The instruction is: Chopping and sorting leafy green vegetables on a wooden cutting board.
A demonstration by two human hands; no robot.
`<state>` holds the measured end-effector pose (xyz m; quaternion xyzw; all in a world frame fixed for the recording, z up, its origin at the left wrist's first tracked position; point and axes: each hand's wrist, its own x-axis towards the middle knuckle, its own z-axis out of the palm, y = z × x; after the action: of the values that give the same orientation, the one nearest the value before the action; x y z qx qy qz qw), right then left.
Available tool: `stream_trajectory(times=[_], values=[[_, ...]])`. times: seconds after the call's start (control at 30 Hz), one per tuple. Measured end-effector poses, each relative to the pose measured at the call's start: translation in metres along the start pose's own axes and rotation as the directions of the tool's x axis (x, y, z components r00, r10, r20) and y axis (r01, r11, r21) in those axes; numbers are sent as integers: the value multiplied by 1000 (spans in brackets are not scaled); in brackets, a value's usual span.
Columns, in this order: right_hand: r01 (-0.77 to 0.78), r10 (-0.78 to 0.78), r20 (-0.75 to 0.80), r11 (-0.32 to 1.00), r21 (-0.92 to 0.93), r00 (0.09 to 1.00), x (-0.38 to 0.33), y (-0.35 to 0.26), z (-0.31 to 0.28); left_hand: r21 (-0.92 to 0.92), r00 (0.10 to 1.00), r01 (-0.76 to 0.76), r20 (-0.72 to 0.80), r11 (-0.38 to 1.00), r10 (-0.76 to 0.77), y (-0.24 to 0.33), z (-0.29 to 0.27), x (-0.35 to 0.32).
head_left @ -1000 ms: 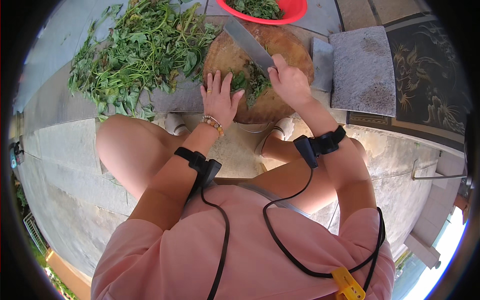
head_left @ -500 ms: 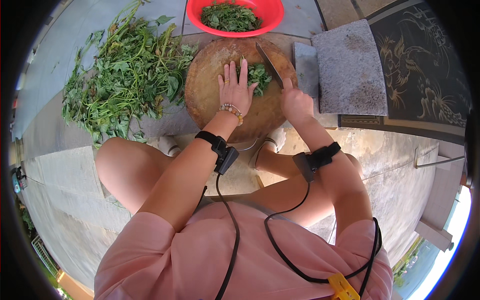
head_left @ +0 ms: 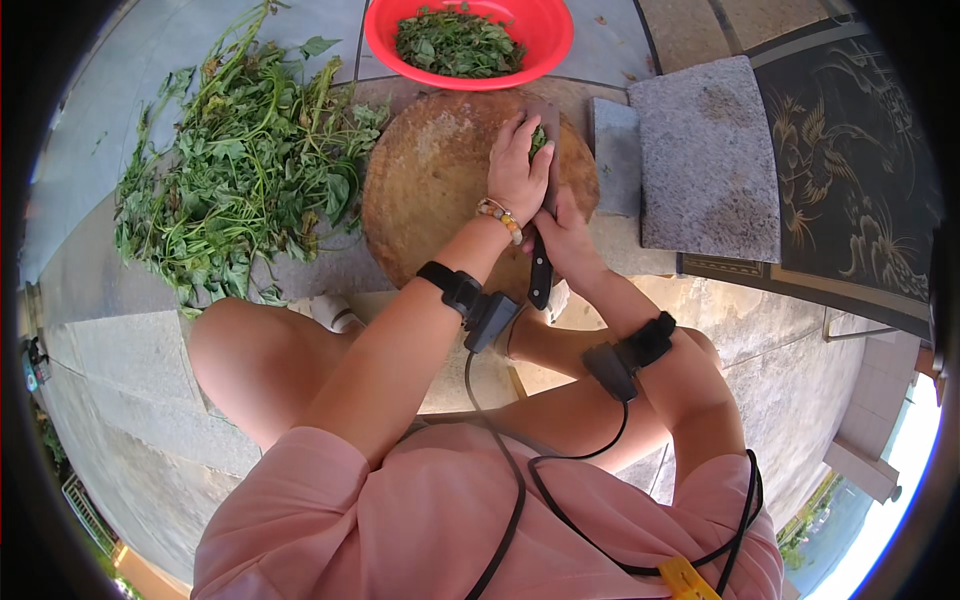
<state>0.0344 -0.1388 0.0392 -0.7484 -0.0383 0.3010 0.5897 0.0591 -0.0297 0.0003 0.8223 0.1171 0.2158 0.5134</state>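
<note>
A round wooden chopping block (head_left: 425,190) stands before me. On its right half, my left hand (head_left: 517,178) cups a small heap of chopped greens (head_left: 538,142), pressing it toward the knife's flat blade. My right hand (head_left: 568,240) grips the knife (head_left: 553,165) where blade and handle meet. The blade lies along the far side of the greens, and its black handle points back toward me. Most of the heap is hidden by my left fingers.
A large pile of leafy green stems (head_left: 245,160) lies left of the block. Behind the block, a red basin (head_left: 550,50) holds more cut greens. To the right are a small grey whetstone-like block (head_left: 614,155), a rough stone slab (head_left: 708,160) and a dark decorated panel (head_left: 845,150).
My left hand has moved right and gathered the greens from the block's middle. The knife has turned, its handle now pointing toward me, and the right hand has shifted down and left.
</note>
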Motion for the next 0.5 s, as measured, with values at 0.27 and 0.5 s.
stream_trajectory(times=[0.27, 0.5], values=[[305, -305, 28, 952, 10, 952, 50, -77, 13, -18, 909, -373, -208, 928, 362, 21, -44, 99], [164, -174, -121, 982, -88, 977, 97, -89, -1, 675, 992, 51, -120, 736, 41, -25, -67, 164]])
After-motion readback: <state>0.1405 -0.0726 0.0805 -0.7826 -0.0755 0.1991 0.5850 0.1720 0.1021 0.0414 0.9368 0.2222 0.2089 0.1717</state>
